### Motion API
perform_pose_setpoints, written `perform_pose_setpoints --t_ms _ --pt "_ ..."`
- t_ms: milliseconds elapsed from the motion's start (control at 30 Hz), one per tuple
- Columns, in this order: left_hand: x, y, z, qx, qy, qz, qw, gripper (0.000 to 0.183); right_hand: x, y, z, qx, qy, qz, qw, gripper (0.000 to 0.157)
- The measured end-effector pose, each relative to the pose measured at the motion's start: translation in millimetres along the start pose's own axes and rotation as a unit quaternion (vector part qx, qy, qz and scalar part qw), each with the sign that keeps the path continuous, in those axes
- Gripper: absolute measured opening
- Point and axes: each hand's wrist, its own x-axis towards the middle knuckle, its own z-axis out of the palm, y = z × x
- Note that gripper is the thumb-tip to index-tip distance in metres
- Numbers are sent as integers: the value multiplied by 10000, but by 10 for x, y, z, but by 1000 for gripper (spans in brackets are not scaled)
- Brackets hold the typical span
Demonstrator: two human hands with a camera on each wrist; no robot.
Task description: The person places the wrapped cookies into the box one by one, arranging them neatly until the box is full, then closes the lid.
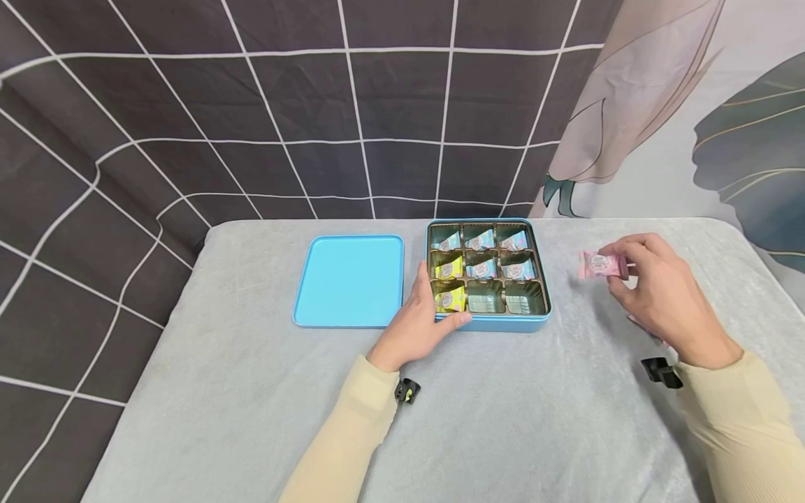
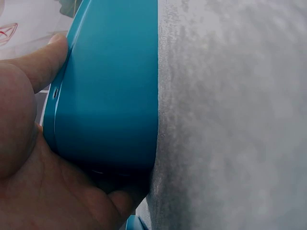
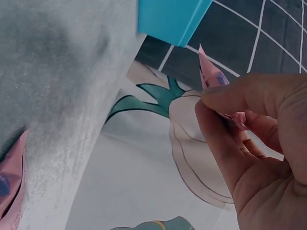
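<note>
A blue square tin [image 1: 497, 323] holds a divided gold tray. Blue-wrapped candies [image 1: 481, 239] fill its back row and two middle-row compartments; yellow-wrapped candies [image 1: 449, 267] sit in the left compartments of the middle and front rows. The front row's other two compartments are bare. My left hand [image 1: 415, 325] grips the tin's front left corner, thumb along the front and fingers down the left side. To the right of the tin, my right hand [image 1: 663, 297] pinches a pink-wrapped candy [image 1: 599, 265] above the table. Another pink-wrapped candy [image 3: 10, 184] lies on the cloth, partly hidden beneath that hand in the head view.
The tin's blue lid [image 1: 349, 281] lies flat on the grey cloth-covered table [image 1: 251, 391], left of the tin. Behind the table hangs a dark curtain [image 1: 402, 98] with white grid lines, and a patterned light fabric [image 1: 666, 140] hangs at the right.
</note>
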Motion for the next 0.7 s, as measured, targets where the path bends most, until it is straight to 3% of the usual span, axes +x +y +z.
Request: perform_pose_setpoints --t_ms 167,500,700 --pt "-1 4 -4 -29 -11 -29 10000 110 8 -32 -9 80 170 2 9998 41" --pt "-1 -4 -4 -19 -3 -34 10000 111 53 -105 29 165 666 -499 9964 37" --pt "-1 -4 3 -15 -7 -67 10000 110 66 -180 53 111 705 -476 9963 38"
